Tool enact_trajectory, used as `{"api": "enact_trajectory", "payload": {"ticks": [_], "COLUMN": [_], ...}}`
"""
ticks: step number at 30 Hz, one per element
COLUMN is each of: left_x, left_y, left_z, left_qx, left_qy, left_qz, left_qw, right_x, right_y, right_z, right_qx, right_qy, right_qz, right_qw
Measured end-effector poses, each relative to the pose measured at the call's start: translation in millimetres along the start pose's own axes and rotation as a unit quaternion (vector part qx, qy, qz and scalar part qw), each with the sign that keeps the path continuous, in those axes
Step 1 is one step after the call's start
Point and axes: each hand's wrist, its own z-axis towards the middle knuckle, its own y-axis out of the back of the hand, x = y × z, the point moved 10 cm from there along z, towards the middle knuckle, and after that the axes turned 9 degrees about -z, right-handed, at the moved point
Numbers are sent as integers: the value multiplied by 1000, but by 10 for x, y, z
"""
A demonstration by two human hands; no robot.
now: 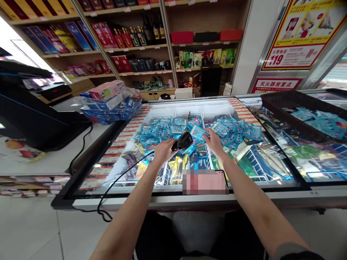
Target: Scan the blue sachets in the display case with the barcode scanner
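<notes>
My left hand (pixel 163 151) is closed around a black barcode scanner (pixel 183 141), whose cable (pixel 119 178) trails down to the left over the freezer's edge. The scanner's head points at a blue ice-cream packet (pixel 197 132) that my right hand (pixel 214 142) holds up by its edge. Both hands hover over an open chest freezer (pixel 173 196) packed with several blue packets (pixel 233 130) at the back and mixed wrapped ices (pixel 176 168) at the front.
A black till terminal (pixel 32 119) stands on the white counter (pixel 48 162) at left, beside a bagged stack of blue boxes (pixel 114 104). A black basket (pixel 303 112) lies on the freezer's glass lid at right. Shelves of boxed goods (pixel 130 39) fill the back wall.
</notes>
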Motion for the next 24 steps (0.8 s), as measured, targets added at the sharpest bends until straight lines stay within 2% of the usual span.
{"api": "enact_trajectory", "payload": {"ticks": [10,16,24], "left_x": [-89,-76,-58], "left_y": [11,40,47], "left_z": [-38,-30,25], "left_qx": [-18,-26,-29], "left_qy": [-3,8,31], "left_qz": [-16,-22,-38], "left_qw": [1000,999,998], "right_x": [34,-48,-152], "right_y": [45,95,62], "right_z": [17,31,55], "right_qx": [-31,-62,-63], "right_qy": [24,7,4], "right_qz": [-7,-8,21], "right_qw": [999,998,998]}}
